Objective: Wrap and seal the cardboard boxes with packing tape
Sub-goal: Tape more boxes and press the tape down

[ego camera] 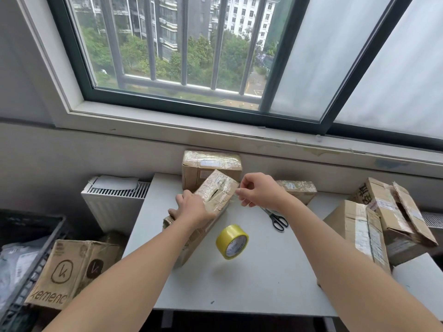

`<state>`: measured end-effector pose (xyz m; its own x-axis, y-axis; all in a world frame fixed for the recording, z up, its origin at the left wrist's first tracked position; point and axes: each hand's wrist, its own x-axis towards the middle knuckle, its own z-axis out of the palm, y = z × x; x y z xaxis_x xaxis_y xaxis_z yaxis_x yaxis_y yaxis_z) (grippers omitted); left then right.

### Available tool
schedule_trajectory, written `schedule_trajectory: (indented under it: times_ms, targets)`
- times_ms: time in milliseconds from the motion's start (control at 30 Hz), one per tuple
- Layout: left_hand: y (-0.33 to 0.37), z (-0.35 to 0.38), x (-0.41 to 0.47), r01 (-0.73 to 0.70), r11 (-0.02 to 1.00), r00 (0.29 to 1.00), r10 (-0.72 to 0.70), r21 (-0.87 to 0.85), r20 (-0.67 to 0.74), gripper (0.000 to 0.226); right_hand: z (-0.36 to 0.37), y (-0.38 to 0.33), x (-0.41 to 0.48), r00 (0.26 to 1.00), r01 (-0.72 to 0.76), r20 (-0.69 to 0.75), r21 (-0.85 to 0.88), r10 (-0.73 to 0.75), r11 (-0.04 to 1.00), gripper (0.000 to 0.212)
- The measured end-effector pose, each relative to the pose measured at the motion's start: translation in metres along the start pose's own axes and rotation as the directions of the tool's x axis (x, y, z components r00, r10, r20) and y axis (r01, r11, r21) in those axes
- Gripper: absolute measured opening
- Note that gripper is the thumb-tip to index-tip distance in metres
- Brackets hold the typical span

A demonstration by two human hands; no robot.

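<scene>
Left hand (191,209) gripping crinkly taped box (217,190), right hand (260,190) pinching clear tape (238,192)

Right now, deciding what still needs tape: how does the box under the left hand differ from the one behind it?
The held box is tilted; the back box sits flat. The left hand holds the held box; no hand touches the back box. The held box shows a slit on top; the back box's top looks taped over. Both are brown taped cardboard.
</scene>
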<state>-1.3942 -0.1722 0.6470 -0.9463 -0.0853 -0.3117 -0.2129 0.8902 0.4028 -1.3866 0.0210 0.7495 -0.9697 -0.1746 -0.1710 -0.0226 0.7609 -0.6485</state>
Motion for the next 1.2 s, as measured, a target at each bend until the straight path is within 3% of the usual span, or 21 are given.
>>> schedule_trajectory:
  times_ms: [167,367,567,767,1033,1200]
  targets:
    - [-0.005,0.002,-0.002,-0.012,0.991,0.998,0.003,-0.131,-0.066,0.034,-0.002,0.002,0.001,1.000,-0.008,-0.007,0.017,0.008,1.000,0.018]
    - [-0.010,0.002,-0.003,-0.089,0.979,0.994,0.076,-0.185,-0.076,0.034,-0.002,0.004,0.002,1.000,-0.018,-0.015,0.019,0.018,1.000,0.018]
    - [-0.002,-0.012,-0.002,-0.146,0.963,0.981,0.170,0.228,-0.092,0.029,-0.007,0.001,0.002,0.999,-0.002,-0.036,0.007,0.002,1.000,0.017]
    - [-0.021,-0.007,-0.012,-0.161,0.932,0.982,0.184,0.324,-0.039,0.014,-0.001,0.004,0.000,1.000,0.004,-0.014,-0.056,-0.005,0.998,0.018]
    - [-0.039,0.012,-0.011,-0.212,0.960,0.977,0.214,0.184,0.011,0.038,0.004,0.005,-0.002,1.000,-0.009,0.022,-0.033,0.010,0.999,0.017]
    - [-0.038,-0.003,0.001,-0.237,0.967,0.972,0.235,0.099,0.026,0.032,0.004,0.004,-0.002,0.999,-0.005,0.038,-0.029,0.006,1.000,0.017]
